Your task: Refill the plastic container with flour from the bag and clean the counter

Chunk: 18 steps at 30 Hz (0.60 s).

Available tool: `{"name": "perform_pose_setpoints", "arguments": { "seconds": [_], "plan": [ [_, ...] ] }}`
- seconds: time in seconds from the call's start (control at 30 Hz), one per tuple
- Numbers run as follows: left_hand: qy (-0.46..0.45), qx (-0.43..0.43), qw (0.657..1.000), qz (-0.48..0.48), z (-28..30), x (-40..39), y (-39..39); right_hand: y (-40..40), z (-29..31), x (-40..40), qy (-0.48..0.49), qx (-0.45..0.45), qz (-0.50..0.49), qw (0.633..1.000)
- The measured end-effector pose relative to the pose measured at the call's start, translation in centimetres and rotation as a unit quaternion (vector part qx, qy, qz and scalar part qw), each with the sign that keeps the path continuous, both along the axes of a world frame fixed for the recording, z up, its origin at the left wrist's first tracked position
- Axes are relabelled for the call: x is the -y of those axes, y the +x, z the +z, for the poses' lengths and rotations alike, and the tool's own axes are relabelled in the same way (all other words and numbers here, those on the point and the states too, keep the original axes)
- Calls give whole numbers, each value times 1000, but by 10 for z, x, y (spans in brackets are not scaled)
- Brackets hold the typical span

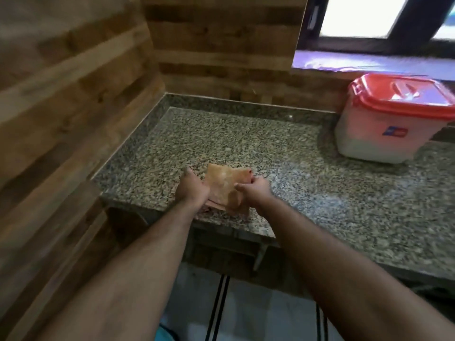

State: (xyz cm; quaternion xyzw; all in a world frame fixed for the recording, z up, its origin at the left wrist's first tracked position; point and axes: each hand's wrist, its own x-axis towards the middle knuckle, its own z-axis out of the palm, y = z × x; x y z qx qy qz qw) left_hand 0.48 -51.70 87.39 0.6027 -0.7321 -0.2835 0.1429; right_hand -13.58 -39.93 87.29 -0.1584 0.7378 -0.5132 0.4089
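Left hand [192,190] and right hand [253,190] pinch an orange cloth [225,185] between them — fingers curled round its edges.

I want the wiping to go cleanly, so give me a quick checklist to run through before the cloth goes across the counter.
1. Cloth in hand: ok. The left hand and right hand both hold the orange cloth near the counter's front edge.
2. Container closed: ok. The red lid sits on the plastic container.
3. Container out of the way: ok. It stands back right, apart from the cloth.
4. Flour left to wipe: not ok. A pale dusting shows on the counter right of the hands.
5. Cloth damp or dry: cannot tell.
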Motion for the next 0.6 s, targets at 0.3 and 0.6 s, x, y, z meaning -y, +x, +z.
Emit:
{"name": "perform_pose_setpoints", "arguments": {
  "seconds": [0.3, 0.6],
  "plan": [
    [14, 304, 894, -329, -71, -38, -2, -12, -62, -37, 256, -483, 422, 723],
    [-58, 320, 891, -318, -16, -66, -14, -20, -20, -69, 253, -513, 364, 735]
  ]
}}
